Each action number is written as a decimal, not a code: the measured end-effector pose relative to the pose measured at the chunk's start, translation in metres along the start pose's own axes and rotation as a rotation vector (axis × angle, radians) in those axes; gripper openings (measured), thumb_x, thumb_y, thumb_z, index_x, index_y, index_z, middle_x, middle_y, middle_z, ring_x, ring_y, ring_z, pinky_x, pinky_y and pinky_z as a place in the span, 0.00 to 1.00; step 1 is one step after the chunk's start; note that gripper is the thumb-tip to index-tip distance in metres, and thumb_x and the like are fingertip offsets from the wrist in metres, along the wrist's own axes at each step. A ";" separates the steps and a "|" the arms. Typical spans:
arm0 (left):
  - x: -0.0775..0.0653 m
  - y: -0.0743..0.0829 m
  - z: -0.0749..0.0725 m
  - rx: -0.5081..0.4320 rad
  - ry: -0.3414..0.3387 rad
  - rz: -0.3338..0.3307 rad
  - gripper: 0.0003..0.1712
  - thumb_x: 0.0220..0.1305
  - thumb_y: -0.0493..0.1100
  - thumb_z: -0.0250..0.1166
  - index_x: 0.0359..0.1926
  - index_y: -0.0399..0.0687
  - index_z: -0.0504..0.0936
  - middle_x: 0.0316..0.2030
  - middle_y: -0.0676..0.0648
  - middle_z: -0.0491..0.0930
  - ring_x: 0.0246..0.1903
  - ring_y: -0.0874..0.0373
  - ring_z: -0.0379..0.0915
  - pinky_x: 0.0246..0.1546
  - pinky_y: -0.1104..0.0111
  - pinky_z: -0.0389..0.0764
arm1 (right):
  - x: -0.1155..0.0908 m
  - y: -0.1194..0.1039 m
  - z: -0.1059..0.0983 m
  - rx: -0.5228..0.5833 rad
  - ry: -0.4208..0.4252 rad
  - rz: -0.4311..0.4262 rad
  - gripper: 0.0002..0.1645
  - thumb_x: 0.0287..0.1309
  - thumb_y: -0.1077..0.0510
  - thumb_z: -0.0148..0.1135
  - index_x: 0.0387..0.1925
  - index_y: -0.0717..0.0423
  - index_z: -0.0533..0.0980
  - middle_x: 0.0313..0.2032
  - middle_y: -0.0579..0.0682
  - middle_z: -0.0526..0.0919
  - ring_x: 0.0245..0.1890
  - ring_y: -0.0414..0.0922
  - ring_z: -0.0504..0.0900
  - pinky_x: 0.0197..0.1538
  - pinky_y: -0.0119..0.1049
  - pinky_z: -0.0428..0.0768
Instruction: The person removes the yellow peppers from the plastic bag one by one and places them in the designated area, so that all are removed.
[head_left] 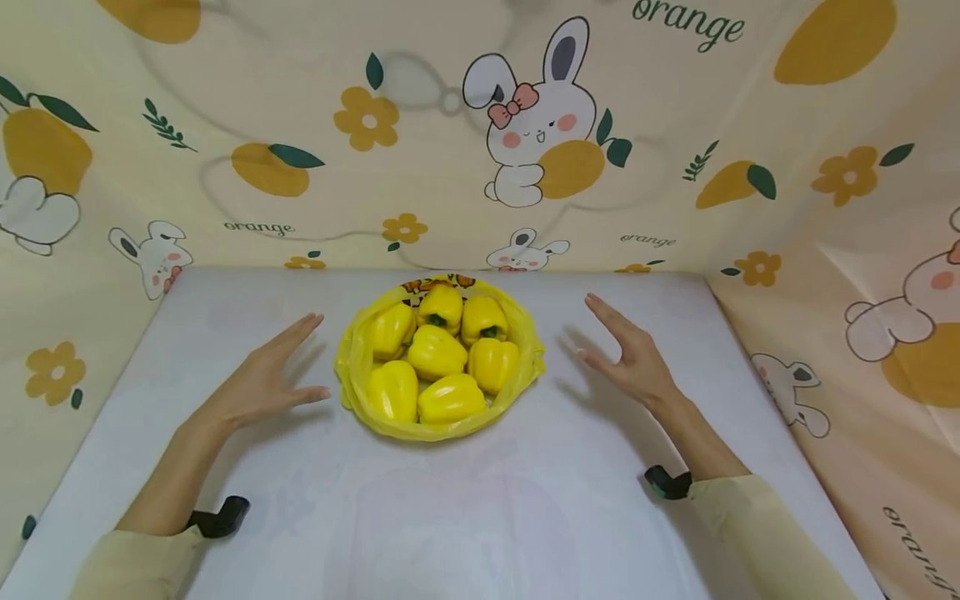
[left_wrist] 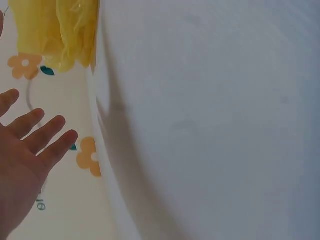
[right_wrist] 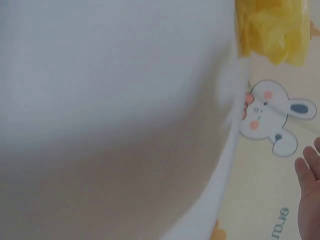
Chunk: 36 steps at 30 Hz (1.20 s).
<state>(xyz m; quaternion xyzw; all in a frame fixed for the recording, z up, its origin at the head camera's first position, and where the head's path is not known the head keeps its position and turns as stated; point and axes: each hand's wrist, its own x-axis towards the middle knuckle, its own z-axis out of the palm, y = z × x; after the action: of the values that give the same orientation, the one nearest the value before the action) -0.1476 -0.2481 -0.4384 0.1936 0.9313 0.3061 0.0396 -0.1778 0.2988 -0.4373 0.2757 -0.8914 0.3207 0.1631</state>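
Observation:
A yellow plastic bag [head_left: 352,392] sits on the table with its rim rolled down, and several yellow bell peppers [head_left: 437,352] fill it. To its left my left hand [head_left: 262,383] is held with straight fingers, apart from the bag and touching nothing. On the other side my right hand [head_left: 633,362] is likewise extended, fingers straight, a gap between it and the bag. The left wrist view shows the crumpled side of the bag [left_wrist: 60,35] beyond the spread left hand [left_wrist: 25,155]. Only part of the right hand [right_wrist: 310,200] shows in the right wrist view.
The white tabletop [head_left: 450,517] stretches around the bag. A cream cloth [head_left: 420,183] printed with rabbits, oranges and flowers rises behind the table and along both sides. Dark wrist cameras [head_left: 221,517] are strapped under both wrists.

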 end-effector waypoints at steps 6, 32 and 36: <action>0.007 0.009 0.005 -0.060 -0.034 -0.003 0.63 0.52 0.59 0.77 0.79 0.56 0.48 0.78 0.44 0.48 0.73 0.37 0.50 0.67 0.38 0.57 | 0.007 -0.014 0.012 0.068 0.001 0.002 0.47 0.51 0.58 0.76 0.72 0.48 0.66 0.68 0.47 0.71 0.67 0.50 0.71 0.69 0.41 0.68; 0.026 0.036 0.023 -0.182 -0.114 -0.006 0.59 0.53 0.62 0.74 0.79 0.65 0.48 0.77 0.46 0.52 0.72 0.42 0.54 0.71 0.42 0.55 | 0.029 -0.058 0.049 0.332 -0.101 -0.077 0.35 0.48 0.70 0.75 0.60 0.68 0.74 0.55 0.63 0.81 0.52 0.58 0.81 0.51 0.53 0.82; 0.027 0.038 0.023 -0.196 -0.123 -0.013 0.59 0.54 0.63 0.74 0.79 0.66 0.49 0.77 0.46 0.52 0.73 0.43 0.51 0.70 0.41 0.54 | 0.029 -0.057 0.055 0.311 -0.133 -0.050 0.34 0.52 0.64 0.75 0.61 0.63 0.74 0.56 0.58 0.82 0.54 0.54 0.80 0.52 0.49 0.82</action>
<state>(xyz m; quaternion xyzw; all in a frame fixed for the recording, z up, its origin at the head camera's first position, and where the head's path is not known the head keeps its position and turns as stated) -0.1553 -0.1972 -0.4336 0.2013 0.8938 0.3832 0.1176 -0.1729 0.2150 -0.4371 0.3402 -0.8328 0.4315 0.0671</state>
